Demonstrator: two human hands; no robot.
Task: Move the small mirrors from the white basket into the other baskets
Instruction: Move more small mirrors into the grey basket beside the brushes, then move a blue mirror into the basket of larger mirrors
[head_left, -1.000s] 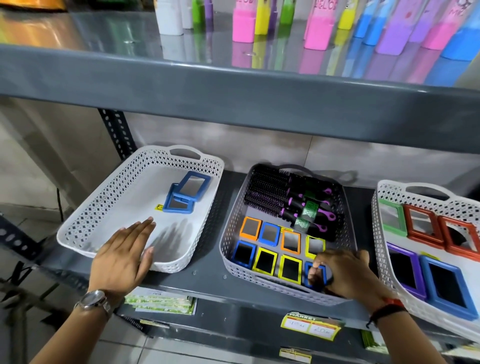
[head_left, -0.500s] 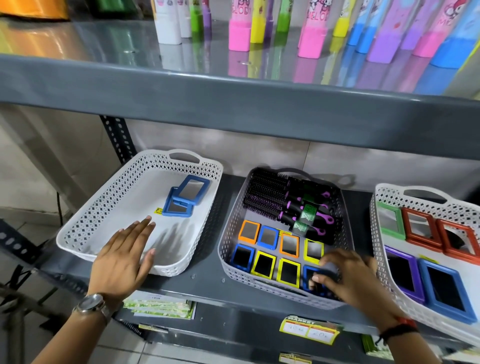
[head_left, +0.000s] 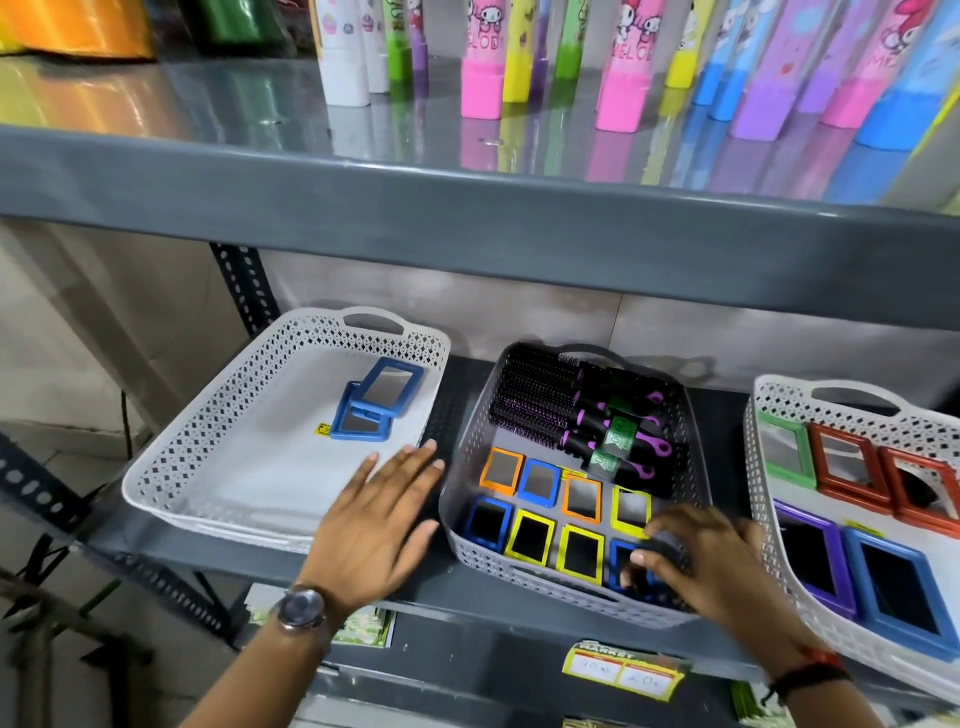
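The white basket on the left holds two blue-framed mirrors, one lying partly over the other. In the grey middle basket, several small mirrors with orange, blue and yellow frames lie in two rows. My right hand reaches into that basket's front right corner, its fingers curled on a small blue mirror that is mostly hidden. My left hand hovers flat with spread fingers over the shelf between the white and grey baskets, holding nothing.
Black and purple hairbrushes fill the back of the grey basket. A second white basket on the right holds larger coloured mirrors. The upper shelf's edge hangs overhead with coloured bottles. A price tag sits on the shelf front.
My left hand moved right, from the white basket's front rim to the gap beside the grey basket. My right hand lowered the small blue mirror into the grey basket's front right corner.
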